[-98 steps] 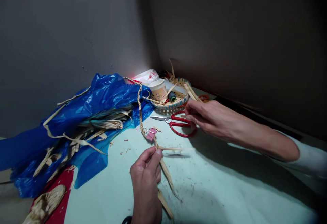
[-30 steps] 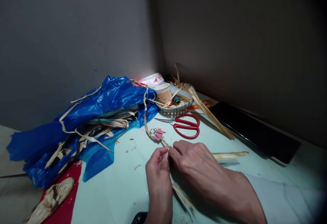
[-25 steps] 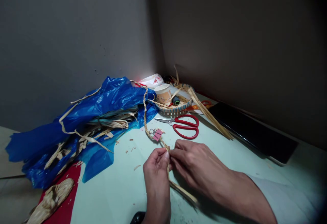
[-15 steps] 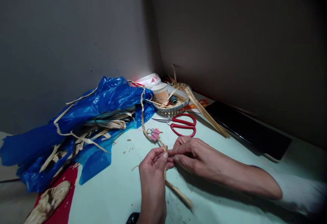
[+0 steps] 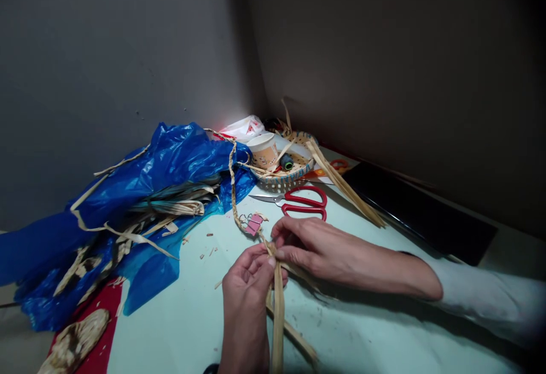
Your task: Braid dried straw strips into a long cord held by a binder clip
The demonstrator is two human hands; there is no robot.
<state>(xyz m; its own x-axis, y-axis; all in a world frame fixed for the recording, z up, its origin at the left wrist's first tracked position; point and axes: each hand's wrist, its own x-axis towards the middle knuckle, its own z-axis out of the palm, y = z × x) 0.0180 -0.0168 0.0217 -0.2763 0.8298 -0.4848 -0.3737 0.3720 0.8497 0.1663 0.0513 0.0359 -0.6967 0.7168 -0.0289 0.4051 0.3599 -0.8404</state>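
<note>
My left hand [image 5: 251, 274] pinches a braid [image 5: 232, 183] of pale dried plant strips at its working end, thumb on top. Close against it, my right hand [image 5: 305, 251] has thumb and fingers closed on the strips at the same spot. Loose strips [image 5: 278, 317] hang from my fingers toward the front of the table, and another runs off to the right under my right hand. A pink binder clip [image 5: 254, 224] grips the braid just beyond my fingertips. From there the braid runs back over a blue plastic bag [image 5: 183, 152].
Red-handled scissors [image 5: 298, 200] lie behind my right hand. Beyond them a woven basket [image 5: 281, 183] holds a paper cup [image 5: 263, 152] and a thread spool [image 5: 287, 161]. Long strips [image 5: 345, 183] lean beside a black flat device [image 5: 418, 209]. A coiled fibre bundle [image 5: 77, 340] rests on red material at left.
A wide strip now hangs straight down in front of my left hand, and another extends right beneath my right hand. My right hand has shifted slightly left, and the view has turned a little.
</note>
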